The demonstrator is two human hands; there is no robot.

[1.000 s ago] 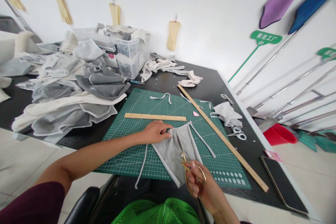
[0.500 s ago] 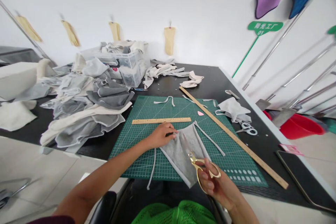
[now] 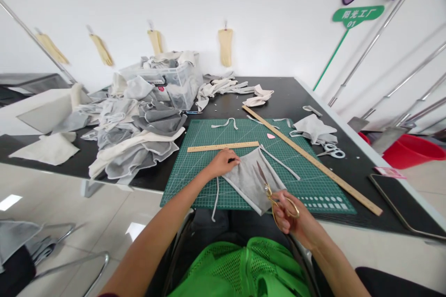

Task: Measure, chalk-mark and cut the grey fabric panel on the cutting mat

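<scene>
A grey piece of fabric [image 3: 249, 178] with pale edges lies over the near part of a green cutting mat [image 3: 195, 190]. My left hand [image 3: 223, 162] pinches its upper left corner. Gold-handled scissors [image 3: 267, 190] are in my right hand [image 3: 291, 211], fingers through the handles, blades lying together over the fabric and pointing away from me. A narrow fabric strip [image 3: 280, 162] runs off to the right of the cloth, and another strip [image 3: 216, 199] hangs near my left wrist. Just beyond my left hand lies a short wooden ruler [image 3: 223, 146].
A long wooden ruler [image 3: 310, 158] crosses the mat diagonally. White-handled scissors [image 3: 332, 150] and a white cloth [image 3: 313, 127] lie at right, with a dark tablet-like slab [image 3: 407, 204] nearer. Fabric piles [image 3: 139, 125] and a clear bin [image 3: 174, 83] stand at left. A pink chip [image 3: 271, 136] rests on the mat.
The view has tilted down and shifted left. The fabric lies flatter on the mat, and the scissors remain over it in my right hand. My left hand keeps hold of the corner.
</scene>
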